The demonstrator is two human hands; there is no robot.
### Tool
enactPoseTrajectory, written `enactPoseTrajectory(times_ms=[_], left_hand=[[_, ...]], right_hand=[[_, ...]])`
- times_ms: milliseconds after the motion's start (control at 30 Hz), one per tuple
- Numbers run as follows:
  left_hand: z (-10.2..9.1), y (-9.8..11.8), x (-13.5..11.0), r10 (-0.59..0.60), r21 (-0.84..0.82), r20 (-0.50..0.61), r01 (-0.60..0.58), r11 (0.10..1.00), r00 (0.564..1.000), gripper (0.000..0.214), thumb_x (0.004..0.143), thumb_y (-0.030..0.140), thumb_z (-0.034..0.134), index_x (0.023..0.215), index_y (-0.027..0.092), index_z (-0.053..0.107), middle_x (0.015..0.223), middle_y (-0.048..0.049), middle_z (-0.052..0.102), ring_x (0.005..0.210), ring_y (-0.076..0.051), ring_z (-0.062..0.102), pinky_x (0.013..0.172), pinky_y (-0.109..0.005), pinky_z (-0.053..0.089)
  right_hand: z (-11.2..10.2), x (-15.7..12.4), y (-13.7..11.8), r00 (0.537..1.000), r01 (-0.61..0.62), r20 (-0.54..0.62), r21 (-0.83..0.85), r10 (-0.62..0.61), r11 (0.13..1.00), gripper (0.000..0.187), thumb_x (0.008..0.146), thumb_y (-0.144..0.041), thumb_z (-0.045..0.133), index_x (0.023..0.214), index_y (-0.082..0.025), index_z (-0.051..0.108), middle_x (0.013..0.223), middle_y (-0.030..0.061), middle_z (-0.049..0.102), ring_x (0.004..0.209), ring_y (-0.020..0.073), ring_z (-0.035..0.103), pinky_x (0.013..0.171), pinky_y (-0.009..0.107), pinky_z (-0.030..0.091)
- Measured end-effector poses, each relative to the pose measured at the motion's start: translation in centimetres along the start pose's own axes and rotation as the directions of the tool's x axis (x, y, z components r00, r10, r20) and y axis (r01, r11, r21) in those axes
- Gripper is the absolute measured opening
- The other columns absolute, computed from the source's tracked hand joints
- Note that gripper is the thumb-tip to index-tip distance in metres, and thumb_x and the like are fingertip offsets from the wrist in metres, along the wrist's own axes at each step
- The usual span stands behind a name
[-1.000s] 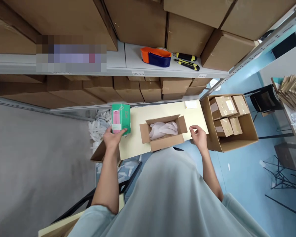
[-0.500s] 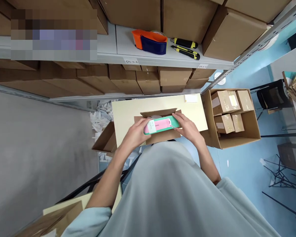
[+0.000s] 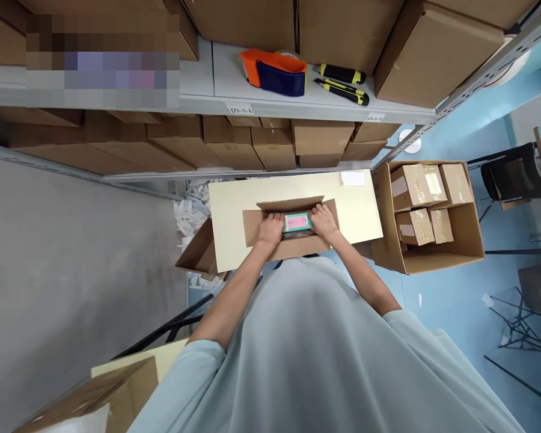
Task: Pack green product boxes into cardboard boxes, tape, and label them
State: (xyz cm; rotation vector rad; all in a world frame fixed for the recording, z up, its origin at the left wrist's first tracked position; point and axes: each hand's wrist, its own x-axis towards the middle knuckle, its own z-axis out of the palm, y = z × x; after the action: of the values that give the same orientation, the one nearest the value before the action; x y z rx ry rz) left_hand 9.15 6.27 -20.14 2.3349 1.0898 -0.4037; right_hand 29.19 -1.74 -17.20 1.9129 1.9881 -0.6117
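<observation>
An open cardboard box with its flaps spread lies on the cream tabletop. Down in its opening is a flat pink-and-green package. My left hand is closed on the package's left end, fingers curled over and partly inside the box. At the other end, my right hand grips it in the same way. The fingertips of both hands are partly hidden by the box and package. Something dark or clear shows in the box just below the package; I cannot make out what it is.
A large carton with several smaller taped boxes stands to the right. Across the table, a metal shelf bears an orange-and-blue tape dispenser, black-and-yellow utility knives and cardboard boxes. Another open box sits lower left of the table.
Both hands have moved the package from above the box down into its opening. They are closer together, and the package shows less of its ends.
</observation>
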Motion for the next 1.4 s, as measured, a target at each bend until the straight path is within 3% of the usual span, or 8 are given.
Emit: enactPoseTrajectory(times_ms=[133, 233, 333, 433, 633, 867, 1100, 1400], left_hand=[[0.0, 0.0, -1.0, -0.008, -0.018, -0.022, 0.008, 1.0, 1.0, 0.049, 0.092, 0.008, 0.066, 0.14, 0.015, 0.074, 0.142, -0.0256, 0.074, 0.139, -0.043, 0.063, 0.113, -0.055, 0.059], [-0.4, -1.6, -4.4, -0.056, -0.107, -0.223, 0.033, 0.994, 0.973, 0.049, 0.103, 0.019, 0.061, 0.151, 0.019, 0.07, 0.154, -0.0211, 0.07, 0.142, -0.041, 0.062, 0.118, -0.054, 0.057], [-0.6, -3.8, -8.4, -0.274, -0.237, -0.452, 0.182, 0.954, 0.849, 0.052, 0.108, 0.036, 0.064, 0.156, 0.016, 0.066, 0.154, -0.0226, 0.068, 0.14, -0.042, 0.063, 0.121, -0.055, 0.053], [-0.5, -5.1, -10.7, -0.488, -0.334, -0.467, 0.364, 0.869, 0.737, 0.05, 0.105, 0.044, 0.069, 0.143, 0.013, 0.073, 0.14, -0.0244, 0.074, 0.129, -0.043, 0.069, 0.118, -0.056, 0.053], [0.0, -4.2, -9.4, -0.587, -0.397, -0.349, 0.452, 0.799, 0.731, 0.029, 0.103, 0.041, 0.065, 0.107, 0.018, 0.081, 0.113, -0.0185, 0.084, 0.106, -0.038, 0.076, 0.106, -0.049, 0.056], [-0.9, -3.3, -11.7, -0.595, -0.468, -0.388, 0.406, 0.785, 0.703, 0.023, 0.098, 0.037, 0.066, 0.094, 0.021, 0.082, 0.111, -0.0166, 0.087, 0.109, -0.039, 0.078, 0.101, -0.046, 0.059], [3.4, -6.4, -25.7, -0.776, -0.633, -0.419, 0.46, 0.622, 0.472, 0.023, 0.093, 0.041, 0.067, 0.09, 0.023, 0.081, 0.1, -0.0128, 0.086, 0.099, -0.035, 0.079, 0.098, -0.045, 0.06], [18.3, -7.2, -52.6, -0.985, -0.875, -0.171, 0.46, 0.15, -0.003, 0.026, 0.09, 0.047, 0.065, 0.085, 0.024, 0.077, 0.097, -0.0117, 0.086, 0.098, -0.034, 0.081, 0.094, -0.043, 0.062]], right_hand=[[0.3, 0.2, -0.5, 0.999, -0.029, 0.02, 0.033, 0.028, 0.999, 0.034, 0.105, -0.01, 0.06, 0.129, -0.01, 0.085, 0.138, 0.0241, 0.079, 0.139, 0.0362, 0.057, 0.121, 0.049, 0.041], [0.6, -3.0, 0.5, 0.974, -0.101, -0.184, 0.169, 0.132, 0.98, 0.033, 0.114, -0.02, 0.057, 0.138, -0.012, 0.08, 0.152, 0.0227, 0.072, 0.139, 0.0362, 0.057, 0.115, 0.048, 0.045], [1.5, -7.2, 2.3, 0.852, -0.241, -0.372, 0.345, 0.368, 0.907, 0.035, 0.117, -0.034, 0.062, 0.142, -0.014, 0.076, 0.155, 0.0219, 0.07, 0.133, 0.0371, 0.06, 0.108, 0.049, 0.049], [3.0, -9.7, 4.1, 0.755, -0.307, -0.389, 0.502, 0.528, 0.808, 0.032, 0.111, -0.04, 0.073, 0.131, -0.015, 0.079, 0.133, 0.0204, 0.079, 0.12, 0.0372, 0.064, 0.102, 0.049, 0.051], [4.4, -8.9, 4.7, 0.793, -0.213, -0.292, 0.69, 0.535, 0.692, 0.021, 0.108, -0.034, 0.066, 0.092, -0.023, 0.074, 0.095, 0.0111, 0.081, 0.097, 0.0314, 0.067, 0.095, 0.045, 0.053], [1.4, -8.6, 2.6, 0.814, -0.167, -0.3, 0.7, 0.497, 0.695, 0.023, 0.102, -0.037, 0.065, 0.084, -0.025, 0.069, 0.089, 0.0102, 0.081, 0.096, 0.0315, 0.07, 0.091, 0.043, 0.054], [-0.9, -6.9, -5.8, 0.875, 0.056, -0.429, 0.551, 0.225, 0.833, 0.027, 0.1, -0.043, 0.063, 0.082, -0.025, 0.071, 0.087, 0.0112, 0.08, 0.092, 0.0316, 0.071, 0.09, 0.043, 0.054], [3.3, -7.9, -30.3, 0.849, 0.487, -0.39, 0.314, -0.357, 0.815, 0.03, 0.1, -0.046, 0.062, 0.089, -0.022, 0.078, 0.092, 0.0132, 0.083, 0.093, 0.0317, 0.072, 0.092, 0.044, 0.056]])
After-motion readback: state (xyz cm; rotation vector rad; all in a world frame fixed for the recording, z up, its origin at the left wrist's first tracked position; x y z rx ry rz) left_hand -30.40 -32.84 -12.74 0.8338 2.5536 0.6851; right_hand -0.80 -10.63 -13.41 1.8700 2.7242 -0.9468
